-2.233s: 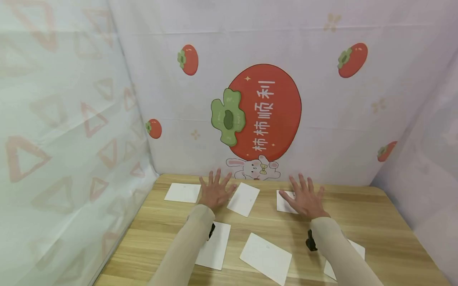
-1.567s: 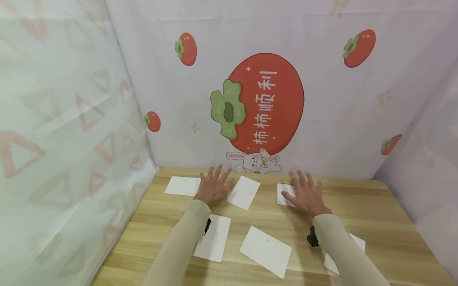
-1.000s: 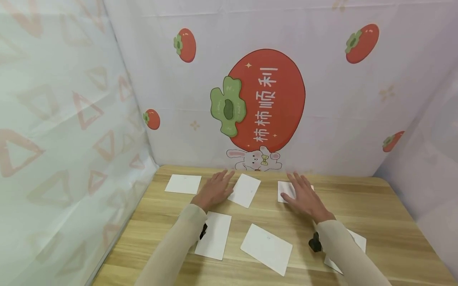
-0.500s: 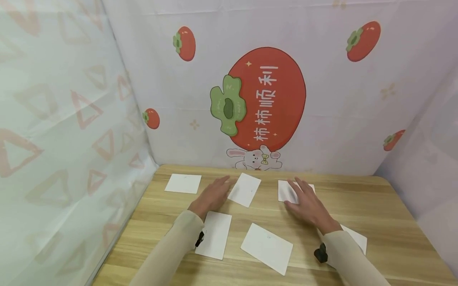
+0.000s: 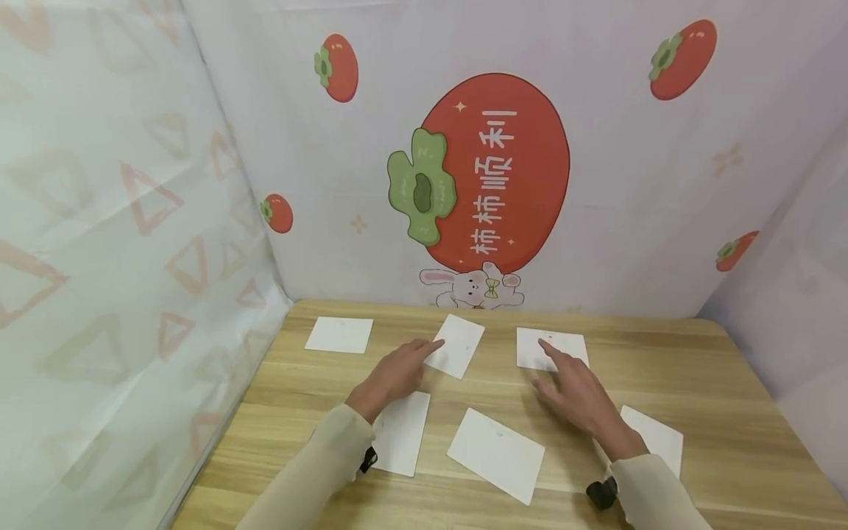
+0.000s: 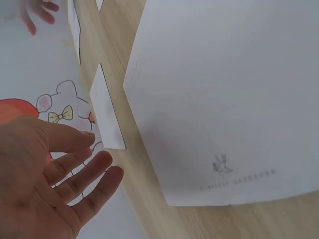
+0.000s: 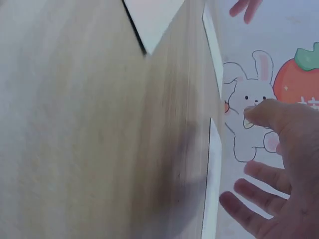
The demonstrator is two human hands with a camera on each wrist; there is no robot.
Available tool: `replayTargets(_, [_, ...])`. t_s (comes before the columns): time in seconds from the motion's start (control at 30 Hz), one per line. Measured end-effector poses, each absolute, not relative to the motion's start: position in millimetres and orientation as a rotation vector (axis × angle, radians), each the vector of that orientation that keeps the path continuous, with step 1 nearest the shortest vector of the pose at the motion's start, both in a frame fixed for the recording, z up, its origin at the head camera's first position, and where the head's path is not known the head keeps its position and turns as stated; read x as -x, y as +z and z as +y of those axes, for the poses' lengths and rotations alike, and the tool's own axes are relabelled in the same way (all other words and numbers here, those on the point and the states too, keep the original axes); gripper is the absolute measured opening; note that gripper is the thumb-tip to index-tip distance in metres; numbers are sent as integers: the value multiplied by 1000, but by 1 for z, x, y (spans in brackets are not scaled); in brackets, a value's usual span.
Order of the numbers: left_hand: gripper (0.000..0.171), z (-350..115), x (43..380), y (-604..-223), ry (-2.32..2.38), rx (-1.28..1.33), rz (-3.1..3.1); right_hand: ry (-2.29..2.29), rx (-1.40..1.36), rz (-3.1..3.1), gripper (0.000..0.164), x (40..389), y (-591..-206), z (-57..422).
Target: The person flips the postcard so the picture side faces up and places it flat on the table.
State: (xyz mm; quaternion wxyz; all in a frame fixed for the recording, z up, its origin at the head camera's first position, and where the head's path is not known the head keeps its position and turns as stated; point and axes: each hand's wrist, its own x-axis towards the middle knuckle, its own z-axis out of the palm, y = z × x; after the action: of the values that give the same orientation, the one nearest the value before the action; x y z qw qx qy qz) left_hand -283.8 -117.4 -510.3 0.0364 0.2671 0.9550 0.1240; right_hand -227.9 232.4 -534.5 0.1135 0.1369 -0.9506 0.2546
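My left hand point(image 5: 394, 374) is over the table beside a slanted white card point(image 5: 458, 346), its index finger reaching over that card's left edge. In the left wrist view the fingers of the left hand point(image 6: 55, 174) are loosely bent with nothing between them. My right hand point(image 5: 576, 391) hovers at the front edge of another white card point(image 5: 553, 344), index finger stretched above it. The right wrist view shows the right hand point(image 7: 289, 169) relaxed and holding nothing. One white card point(image 5: 405, 434) lies partly under the left wrist. A further card point(image 5: 656, 438) lies beside the right wrist.
The wooden table point(image 5: 695, 368) meets a printed cloth backdrop point(image 5: 490, 177) at the back, with a cloth side wall point(image 5: 132, 258) on the left. More white cards lie flat: one at the back left point(image 5: 339, 335) and one at the front middle point(image 5: 497, 455).
Both hands have drawn back toward the person from a spread pose, and their fingers have bent, leaving the index fingers stretched. The right-hand card shows more. The head view has tilted down.
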Motion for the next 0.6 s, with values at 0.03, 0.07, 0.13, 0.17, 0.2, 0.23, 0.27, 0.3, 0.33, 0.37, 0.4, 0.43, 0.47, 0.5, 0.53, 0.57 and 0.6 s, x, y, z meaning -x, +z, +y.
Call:
replayTargets(0.03, [65,-117,282,-510,391,-809,2928,765,-393,-2786,73,226,-535,232])
replayTargets(0.07, [65,-116,280,-510,404,-798,2923,787,-386,-2779,74,223,-535,231])
replayTargets(0.13, [65,-115,277,-511,429,-779,2916,842,-364,-2767,76,218,-535,230])
replayTargets(0.17, [65,-115,276,-510,446,-766,2909,865,-351,-2767,77,216,-535,230])
replayTargets(0.2, [64,-115,274,-510,462,-755,2902,894,-340,-2766,77,214,-535,230])
replayTargets(0.23, [64,-115,273,-509,484,-743,2895,919,-328,-2763,78,212,-536,229])
replayTargets(0.27, [63,-115,272,-508,506,-729,2886,945,-315,-2762,78,210,-536,229])
replayTargets(0.3, [63,-115,271,-508,526,-713,2878,969,-303,-2761,78,209,-536,229])
replayTargets(0.33, [63,-116,270,-507,552,-701,2867,1003,-291,-2759,77,207,-535,229])
replayTargets(0.37, [62,-116,270,-506,584,-686,2854,1039,-271,-2758,76,206,-535,230])
replayTargets(0.4, [61,-117,270,-506,618,-670,2842,1096,-258,-2754,75,205,-534,230])
replayTargets(0.43, [60,-118,270,-506,665,-649,2824,1164,-236,-2751,73,205,-532,231])
replayTargets(0.47, [59,-119,270,-506,717,-627,2797,1243,-209,-2749,70,204,-531,232])
replayTargets(0.5, [58,-121,270,-506,776,-602,2765,1340,-181,-2739,68,204,-530,232])
replayTargets(0.53, [57,-122,270,-505,846,-578,2724,1454,-153,-2724,67,204,-529,234])
replayTargets(0.57, [57,-124,270,-506,915,-554,2680,1571,-128,-2703,65,203,-528,235])
replayTargets(0.6, [56,-125,270,-506,984,-527,2631,1688,-108,-2676,64,203,-527,236])
